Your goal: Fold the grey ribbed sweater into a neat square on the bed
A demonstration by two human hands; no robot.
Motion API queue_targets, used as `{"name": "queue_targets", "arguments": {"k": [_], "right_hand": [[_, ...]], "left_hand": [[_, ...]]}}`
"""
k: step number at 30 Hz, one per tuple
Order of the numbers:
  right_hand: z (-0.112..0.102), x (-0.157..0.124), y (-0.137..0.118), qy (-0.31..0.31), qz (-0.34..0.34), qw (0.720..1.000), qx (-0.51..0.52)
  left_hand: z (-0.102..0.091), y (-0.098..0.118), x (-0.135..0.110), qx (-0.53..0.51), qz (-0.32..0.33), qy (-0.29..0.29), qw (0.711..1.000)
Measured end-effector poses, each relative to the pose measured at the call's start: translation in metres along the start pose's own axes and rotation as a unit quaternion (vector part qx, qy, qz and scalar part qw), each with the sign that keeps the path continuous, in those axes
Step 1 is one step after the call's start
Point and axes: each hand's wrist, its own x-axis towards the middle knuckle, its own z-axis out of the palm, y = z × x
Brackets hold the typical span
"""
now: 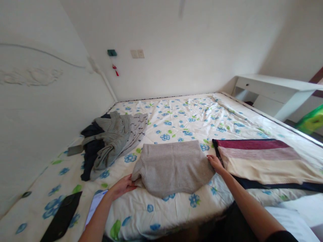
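A beige ribbed knit garment (pixel 174 166) lies partly folded on the flowered bed sheet (pixel 181 117). My left hand (pixel 123 186) grips its left edge, where a sleeve is tucked under. My right hand (pixel 214 163) pinches the garment's right edge, fingers closed on the knit. Right beside that hand lies a folded striped piece (pixel 262 161) in maroon, pink, cream and navy.
A heap of grey and dark clothes (pixel 111 143) sits at the left by the white headboard (pixel 37 111). A black flat object (pixel 63 216) and a light tablet-like item (pixel 94 205) lie near the front left. A white desk (pixel 275 89) stands at the right.
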Motion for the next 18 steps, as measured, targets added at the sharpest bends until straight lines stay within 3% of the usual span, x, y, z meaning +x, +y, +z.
{"name": "queue_targets", "arguments": {"k": [3,7,11,13,15,18], "right_hand": [[-0.019,-0.022,0.012,-0.116,0.074,0.990,0.010],[-0.031,-0.050,0.017,-0.215,0.130,0.967,0.033],[-0.021,-0.067,0.010,-0.202,0.134,0.970,-0.026],[-0.018,-0.072,0.005,-0.185,0.130,0.973,-0.057],[-0.024,-0.076,0.003,-0.172,0.116,0.977,-0.053],[-0.046,-0.083,0.008,-0.169,0.090,0.981,-0.028]], "left_hand": [[-0.005,-0.010,-0.021,0.008,-0.032,-0.034,0.999],[0.011,-0.013,-0.026,0.001,-0.029,0.016,0.999],[0.047,-0.009,-0.020,0.000,-0.007,0.094,0.996],[0.055,-0.005,-0.022,-0.006,0.002,0.116,0.993],[0.051,-0.004,-0.031,-0.012,0.008,0.111,0.994],[0.026,-0.013,-0.052,-0.024,0.008,0.057,0.998]]}}
